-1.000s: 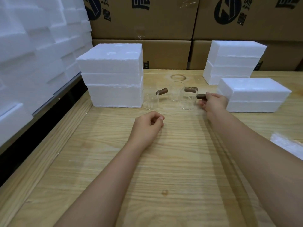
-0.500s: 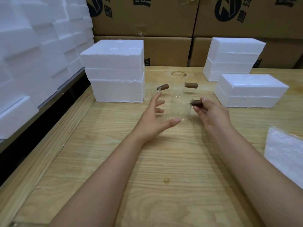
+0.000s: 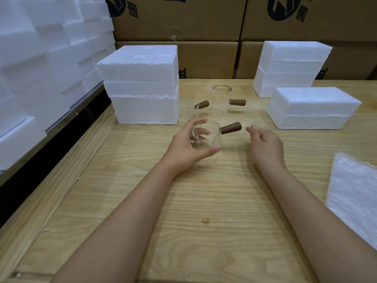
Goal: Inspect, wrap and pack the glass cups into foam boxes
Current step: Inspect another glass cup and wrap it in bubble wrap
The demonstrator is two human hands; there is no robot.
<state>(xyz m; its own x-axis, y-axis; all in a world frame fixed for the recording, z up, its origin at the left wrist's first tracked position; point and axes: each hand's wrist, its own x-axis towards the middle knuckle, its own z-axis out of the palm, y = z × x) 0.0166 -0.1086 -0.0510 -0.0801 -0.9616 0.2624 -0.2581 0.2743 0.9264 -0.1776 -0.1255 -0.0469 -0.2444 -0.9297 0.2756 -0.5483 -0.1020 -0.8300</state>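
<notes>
Left hand [image 3: 187, 149] curls thumb and fingers round a glass cup [image 3: 206, 137], tilted, just in front of the foam box stack [image 3: 140, 84], its brown handle [image 3: 231, 128] pointing away from the stack. Right hand [image 3: 265, 144] hangs loosely curled, holding nothing, just past that handle. A 2nd cup [image 3: 188, 112] and a 3rd cup [image 3: 220, 105] stand beside the stack.

The bubble wrap [image 3: 355, 199] runs off the right edge, and the cartons [image 3: 179, 17] are cropped at the top, their printed marks unreadable.

left hand [image 3: 184, 149] grips glass cup [image 3: 206, 135] | right hand [image 3: 265, 145] beside handle, loose
</notes>
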